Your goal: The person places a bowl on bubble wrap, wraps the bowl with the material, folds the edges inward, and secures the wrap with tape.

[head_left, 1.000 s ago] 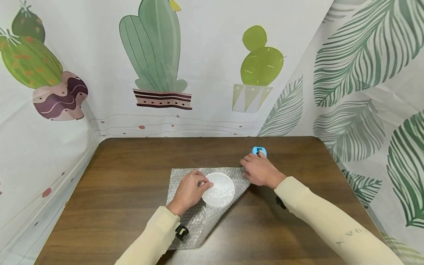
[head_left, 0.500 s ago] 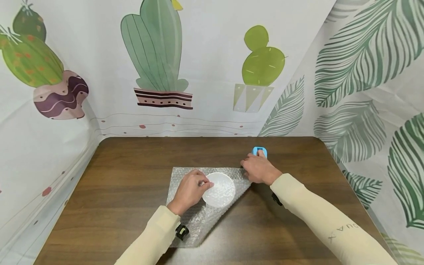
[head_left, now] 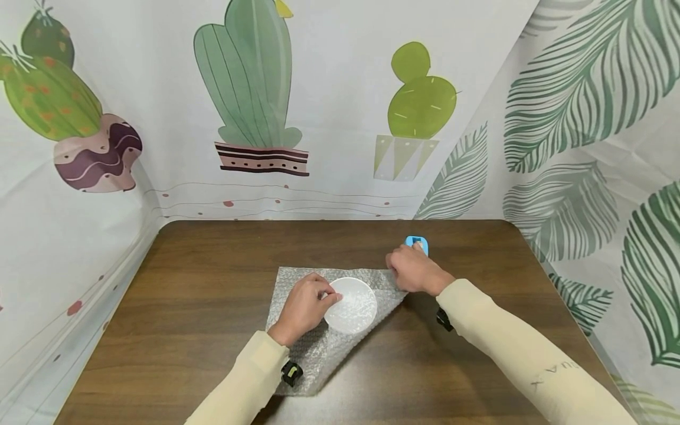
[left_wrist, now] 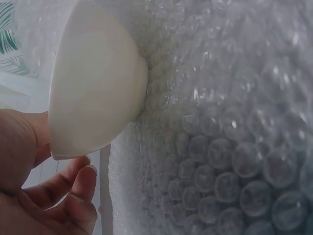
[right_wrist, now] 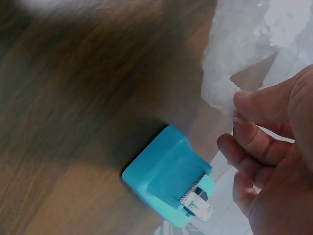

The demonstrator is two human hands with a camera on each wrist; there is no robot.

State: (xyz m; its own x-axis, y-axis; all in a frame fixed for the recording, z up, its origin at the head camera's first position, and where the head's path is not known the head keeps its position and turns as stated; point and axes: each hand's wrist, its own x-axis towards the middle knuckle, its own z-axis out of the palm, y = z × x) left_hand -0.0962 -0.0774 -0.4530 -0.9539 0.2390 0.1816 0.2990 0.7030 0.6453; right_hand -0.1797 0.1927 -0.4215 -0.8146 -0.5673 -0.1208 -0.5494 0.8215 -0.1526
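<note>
A white bowl (head_left: 350, 316) stands on a sheet of bubble wrap (head_left: 319, 363) on the table. With thumb and fingertips my left hand (head_left: 303, 304) holds the bowl's left rim. The left wrist view has the bowl (left_wrist: 98, 83) from the side, its base on the bubble wrap (left_wrist: 234, 152) and my left hand (left_wrist: 49, 181) at its rim. My right hand (head_left: 417, 270) pinches the right corner of the wrap. Close up in the right wrist view, thumb and forefinger of my right hand (right_wrist: 274, 132) grip the clear edge of the bubble wrap (right_wrist: 234, 44).
Just behind my right hand is a blue tape dispenser (head_left: 423, 242), partly covered by that hand in the head view. The right wrist view shows the dispenser (right_wrist: 166, 171) with its toothed cutter. The brown wooden table (head_left: 186, 313) ends at a printed cloth backdrop (head_left: 340, 118).
The right corner of the bubble wrap has shifted slightly to the right with my right hand. My left hand keeps its hold on the bowl, which stays nearly in place.
</note>
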